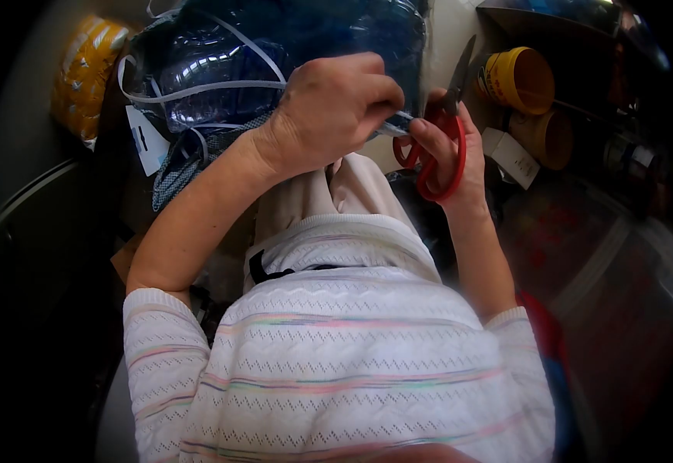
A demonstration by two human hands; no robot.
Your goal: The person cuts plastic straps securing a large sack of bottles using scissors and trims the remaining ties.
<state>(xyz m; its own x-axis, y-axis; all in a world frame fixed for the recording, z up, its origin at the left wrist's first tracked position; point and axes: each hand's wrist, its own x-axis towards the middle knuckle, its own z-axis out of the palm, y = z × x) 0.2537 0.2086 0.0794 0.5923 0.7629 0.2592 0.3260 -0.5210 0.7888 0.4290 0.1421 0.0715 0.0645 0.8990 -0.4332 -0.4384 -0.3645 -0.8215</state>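
Red-handled scissors [440, 185] are in my right hand [467, 147], their dark blade pointing up and away from me. My left hand [328, 112] is closed in a pinch on a thin whitish strip [394, 128]. The strip runs across to my right thumb, beside the scissor handles. Behind my left hand lies a large clear plastic bag [352, 31] with dark blue contents. A white cord [197, 91] loops over the bag's left part, passing behind my left wrist. Blue-grey woven fabric [178, 174] shows below the cord.
On the left is a yellow plastic-wrapped packet [89, 73], and a white card tag [147, 143] hangs near the fabric. Two yellow tubs, one upper [525, 81] and one lower [548, 139], lie tipped at right beside a small white box [510, 157].
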